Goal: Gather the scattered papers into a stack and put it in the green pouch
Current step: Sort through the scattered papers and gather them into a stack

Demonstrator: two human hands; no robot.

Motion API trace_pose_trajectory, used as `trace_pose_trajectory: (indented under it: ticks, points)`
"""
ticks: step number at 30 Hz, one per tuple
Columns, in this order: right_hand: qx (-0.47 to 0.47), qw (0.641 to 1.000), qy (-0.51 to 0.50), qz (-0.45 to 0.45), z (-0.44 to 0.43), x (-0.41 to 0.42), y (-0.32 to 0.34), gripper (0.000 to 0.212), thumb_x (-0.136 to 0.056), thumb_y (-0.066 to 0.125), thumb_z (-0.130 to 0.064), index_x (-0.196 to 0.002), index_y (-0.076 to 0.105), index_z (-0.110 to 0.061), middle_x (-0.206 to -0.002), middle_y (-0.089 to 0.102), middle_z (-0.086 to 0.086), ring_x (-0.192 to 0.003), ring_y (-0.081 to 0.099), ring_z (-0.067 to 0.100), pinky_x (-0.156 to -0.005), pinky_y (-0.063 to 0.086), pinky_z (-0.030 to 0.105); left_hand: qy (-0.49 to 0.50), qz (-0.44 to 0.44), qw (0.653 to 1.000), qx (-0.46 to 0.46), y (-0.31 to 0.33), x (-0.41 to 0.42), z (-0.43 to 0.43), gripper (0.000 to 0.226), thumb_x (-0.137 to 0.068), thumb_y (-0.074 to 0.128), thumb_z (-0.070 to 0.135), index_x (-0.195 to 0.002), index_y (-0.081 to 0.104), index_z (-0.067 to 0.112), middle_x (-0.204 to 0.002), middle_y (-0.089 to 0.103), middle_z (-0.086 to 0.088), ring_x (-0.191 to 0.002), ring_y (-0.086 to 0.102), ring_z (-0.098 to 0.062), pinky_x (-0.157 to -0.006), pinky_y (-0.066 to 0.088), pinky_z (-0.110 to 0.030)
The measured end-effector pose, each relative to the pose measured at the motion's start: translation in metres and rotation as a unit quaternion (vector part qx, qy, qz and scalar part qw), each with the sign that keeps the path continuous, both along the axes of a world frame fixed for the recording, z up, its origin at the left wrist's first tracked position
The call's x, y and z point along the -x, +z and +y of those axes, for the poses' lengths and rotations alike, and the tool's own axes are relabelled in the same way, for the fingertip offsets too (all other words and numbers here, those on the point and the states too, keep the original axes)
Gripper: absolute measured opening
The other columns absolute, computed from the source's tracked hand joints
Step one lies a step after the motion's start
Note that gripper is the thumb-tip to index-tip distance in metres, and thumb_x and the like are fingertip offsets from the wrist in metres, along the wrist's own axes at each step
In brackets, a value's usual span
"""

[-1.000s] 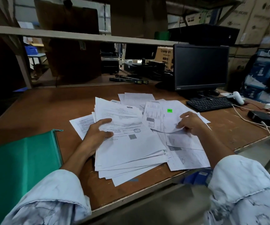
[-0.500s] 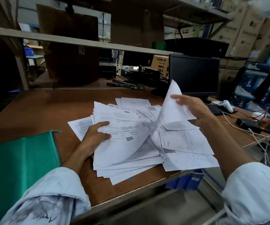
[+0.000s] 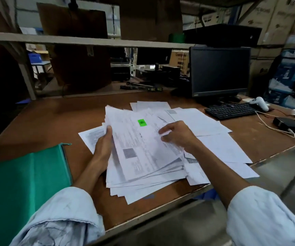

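Observation:
A loose stack of white printed papers (image 3: 139, 157) lies in the middle of the brown table, its top sheet bearing a bright green sticker (image 3: 142, 122). My left hand (image 3: 103, 148) grips the stack's left edge, thumb on top. My right hand (image 3: 176, 134) rests flat on the top sheet, fingers spread. More single sheets (image 3: 219, 139) lie spread to the right and behind the stack, and one (image 3: 91, 135) pokes out at the left. The green pouch (image 3: 22, 183) lies flat at the table's left front, its zip end pointing away from me.
A dark monitor (image 3: 220, 71), a black keyboard (image 3: 230, 110) and a white handheld scanner (image 3: 260, 102) stand at the back right. White cables (image 3: 285, 132) and a small black box (image 3: 288, 122) lie at the right edge. A shelf rail (image 3: 90, 40) crosses overhead.
My right hand carried the lifted sheet with the green sticker leftward and laid it on top of the stack. My left hand shifted from pressing on the stack to gripping its left edge.

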State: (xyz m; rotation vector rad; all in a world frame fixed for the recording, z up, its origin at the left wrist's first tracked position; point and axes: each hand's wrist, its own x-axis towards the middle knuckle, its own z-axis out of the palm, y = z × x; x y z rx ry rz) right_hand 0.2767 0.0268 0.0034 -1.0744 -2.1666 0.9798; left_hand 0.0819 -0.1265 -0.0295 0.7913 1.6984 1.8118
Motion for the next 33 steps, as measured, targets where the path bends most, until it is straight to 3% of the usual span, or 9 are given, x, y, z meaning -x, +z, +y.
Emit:
trace_pose_trajectory:
  ticks: [4,9,13,19,21,26,29,31,33]
  points:
    - [-0.055,0.996,0.024,-0.067,-0.008,0.014,-0.01,0.022,-0.078,0.083,-0.017,-0.098,0.079,-0.021,-0.104,0.066,-0.007,-0.099,0.061,0.011,-0.071,0.041,0.019,-0.022,-0.018,1.0,0.007,-0.007,0.004,-0.003,0.011,-0.097,0.063,0.03,-0.105,0.068,0.026,-0.108,0.074,0.004,-0.091,0.071,-0.017,-0.069,0.054,-0.028]
    - [-0.091,0.993,-0.055,-0.06,0.036,-0.004,-0.005,0.021,-0.089,0.072,-0.03,-0.101,0.068,-0.013,-0.099,0.074,0.006,-0.094,0.07,0.028,-0.071,0.053,0.026,-0.013,0.031,0.999,0.017,-0.017,0.009,-0.001,0.039,-0.093,0.066,0.003,-0.129,0.059,0.019,-0.125,0.065,0.005,-0.094,0.065,-0.007,-0.068,0.05,-0.023]
    - [-0.117,0.946,-0.132,-0.271,0.071,-0.034,-0.016,0.052,-0.102,0.041,-0.051,-0.135,0.052,-0.012,-0.135,0.058,0.014,-0.124,0.053,0.034,-0.101,0.042,0.045,-0.027,0.087,0.996,0.002,-0.018,0.018,0.005,0.07,-0.089,0.07,0.0,-0.144,0.039,0.031,-0.135,0.056,0.012,-0.114,0.056,-0.009,-0.073,0.048,-0.02]
    - [-0.152,0.87,-0.014,-0.469,0.054,-0.03,-0.023,0.047,-0.1,0.027,-0.05,-0.123,0.053,-0.017,-0.114,0.061,0.015,-0.099,0.058,0.033,-0.084,0.048,0.042,-0.035,0.104,0.994,-0.007,-0.021,0.023,0.008,0.091,-0.086,0.072,-0.003,-0.149,0.024,0.043,-0.138,0.046,0.014,-0.12,0.05,-0.013,-0.073,0.048,-0.023]
    - [-0.154,0.874,0.004,-0.461,0.043,-0.029,-0.008,0.026,-0.104,0.038,-0.04,-0.107,0.055,-0.021,-0.105,0.059,0.013,-0.095,0.058,0.032,-0.085,0.05,0.04,-0.032,0.109,0.994,-0.006,-0.02,0.022,0.007,0.091,-0.086,0.073,-0.002,-0.149,0.024,0.043,-0.14,0.046,0.012,-0.12,0.051,-0.013,-0.074,0.05,-0.024]
    - [-0.149,0.927,-0.149,-0.311,0.09,-0.061,-0.004,0.024,-0.088,0.051,-0.032,-0.075,0.052,-0.012,-0.098,0.068,0.015,-0.084,0.061,0.032,-0.069,0.045,0.031,-0.033,0.115,0.993,-0.016,-0.017,0.018,0.006,0.096,-0.086,0.071,-0.005,-0.151,0.022,0.046,-0.14,0.042,0.014,-0.119,0.047,-0.01,-0.073,0.048,-0.024]
    - [-0.077,0.935,-0.2,-0.282,0.134,-0.086,-0.028,0.037,-0.087,0.051,-0.044,-0.093,0.059,-0.009,-0.102,0.072,0.017,-0.089,0.067,0.033,-0.078,0.052,0.035,-0.039,0.112,0.993,-0.003,-0.015,0.018,0.004,0.081,-0.088,0.069,-0.006,-0.143,0.04,0.047,-0.141,0.047,0.011,-0.121,0.051,-0.014,-0.085,0.053,-0.032]
    - [-0.065,0.913,-0.223,-0.335,0.144,-0.091,-0.036,0.074,-0.079,0.043,-0.067,-0.123,0.059,-0.01,-0.127,0.063,0.018,-0.118,0.057,0.036,-0.101,0.044,0.047,-0.051,0.083,0.995,0.009,-0.016,0.02,0.004,0.053,-0.092,0.065,-0.004,-0.125,0.064,0.038,-0.137,0.058,0.004,-0.117,0.062,-0.019,-0.087,0.055,-0.032]
    - [-0.066,0.908,-0.224,-0.348,0.137,-0.088,-0.028,0.082,-0.08,0.048,-0.069,-0.135,0.053,-0.008,-0.139,0.054,0.017,-0.129,0.048,0.038,-0.108,0.036,0.05,-0.056,0.064,0.996,0.023,-0.017,0.022,0.004,0.039,-0.093,0.064,-0.002,-0.114,0.072,0.03,-0.13,0.065,0.002,-0.112,0.066,-0.022,-0.087,0.055,-0.03]
